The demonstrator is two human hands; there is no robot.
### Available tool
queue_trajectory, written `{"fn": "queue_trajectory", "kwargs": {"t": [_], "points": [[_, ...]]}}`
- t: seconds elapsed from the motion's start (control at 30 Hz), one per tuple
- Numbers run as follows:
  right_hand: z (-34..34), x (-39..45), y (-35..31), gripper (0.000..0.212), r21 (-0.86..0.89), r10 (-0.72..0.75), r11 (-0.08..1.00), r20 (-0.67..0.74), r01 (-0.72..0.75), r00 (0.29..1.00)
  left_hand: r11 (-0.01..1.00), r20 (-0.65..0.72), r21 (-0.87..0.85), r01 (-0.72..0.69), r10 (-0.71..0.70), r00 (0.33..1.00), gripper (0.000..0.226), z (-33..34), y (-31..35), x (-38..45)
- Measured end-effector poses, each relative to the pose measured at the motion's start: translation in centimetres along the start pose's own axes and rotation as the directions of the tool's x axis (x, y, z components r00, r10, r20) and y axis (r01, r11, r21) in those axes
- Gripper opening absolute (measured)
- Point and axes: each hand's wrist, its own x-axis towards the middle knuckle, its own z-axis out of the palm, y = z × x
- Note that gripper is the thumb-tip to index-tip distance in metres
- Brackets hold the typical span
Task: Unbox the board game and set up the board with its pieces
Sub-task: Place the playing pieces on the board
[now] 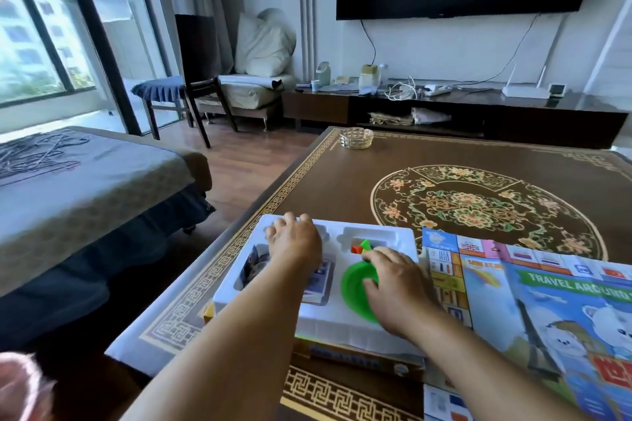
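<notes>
A white plastic insert tray [342, 328] sits in the game box [362, 361] at the table's near left. My left hand [294, 243] reaches into a far compartment of the tray, fingers curled down; what it touches is hidden. My right hand [398, 284] grips the rim of a green bowl [355, 290] in the tray. Small red and green pieces [363, 245] lie in the compartment just beyond it. Card stacks [252, 265] fill the left slots. The unfolded game board [554, 304] lies to the right, partly creased.
The brown patterned table [478, 202] stretches ahead, with a glass ashtray [356, 138] at its far left corner. A sofa [85, 188] stands to the left. A TV stand [478, 109] with cables and a chair [201, 85] are across the room.
</notes>
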Motion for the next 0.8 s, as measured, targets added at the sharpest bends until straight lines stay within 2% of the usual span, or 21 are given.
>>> {"fn": "queue_trajectory", "kwargs": {"t": [0.23, 0.3, 0.37, 0.47, 0.53, 0.6, 0.67, 0.73, 0.8], "points": [[-0.1, 0.0, -0.1, 0.042, 0.027, 0.001, 1.000, 0.004, -0.001, 1.000, 1.000, -0.076, -0.016, -0.003, 0.001, 0.997, 0.032, -0.4, 0.1, 0.9], [-0.5, -0.2, 0.1, 0.040, 0.127, -0.012, 0.992, -0.032, 0.016, 0.999, 1.000, -0.097, -0.022, -0.014, 0.012, 0.995, 0.029, -0.9, 0.1, 0.6], [-1.0, -0.5, 0.4, 0.040, 0.255, -0.003, 0.967, -0.084, 0.024, 0.996, 0.997, -0.185, -0.064, -0.043, 0.031, 0.982, 0.024, -1.5, 0.1, 0.1], [-2.0, -1.2, 0.9, 0.046, 0.435, 0.052, 0.900, -0.148, 0.018, 0.988, 0.949, -0.331, -0.290, -0.128, 0.026, 0.943, 0.029, -3.4, 1.9, -1.6], [-2.9, -1.9, 1.0, 0.050, 0.576, 0.083, 0.817, -0.179, 0.036, 0.980, 0.844, -0.320, -0.501, -0.194, 0.027, 0.947, 0.023, -4.7, 4.5, -3.8], [-3.9, -2.7, 1.2, 0.050, 0.739, 0.164, 0.674, -0.178, 0.022, 0.970, 0.646, -0.202, -0.737, -0.198, 0.069, 0.977, 0.024, -5.0, 7.2, -6.6], [-5.0, -4.2, 2.0, 0.040, 0.842, 0.305, 0.540, -0.170, -0.022, 0.937, 0.456, -0.053, -0.885, -0.094, 0.102, 0.993, 0.032, -4.5, 9.6, -9.5], [-6.0, -6.3, 3.9, 0.027, 0.901, 0.457, 0.430, -0.160, -0.060, 0.875, 0.344, 0.084, -0.939, 0.031, 0.142, 0.986, 0.037, -3.2, 11.6, -11.9], [-6.6, -9.0, 6.0, 0.023, 0.945, 0.556, 0.314, -0.101, -0.096, 0.825, 0.246, 0.189, -0.959, 0.142, 0.178, 0.966, 0.034, -2.0, 13.4, -14.0]]}}
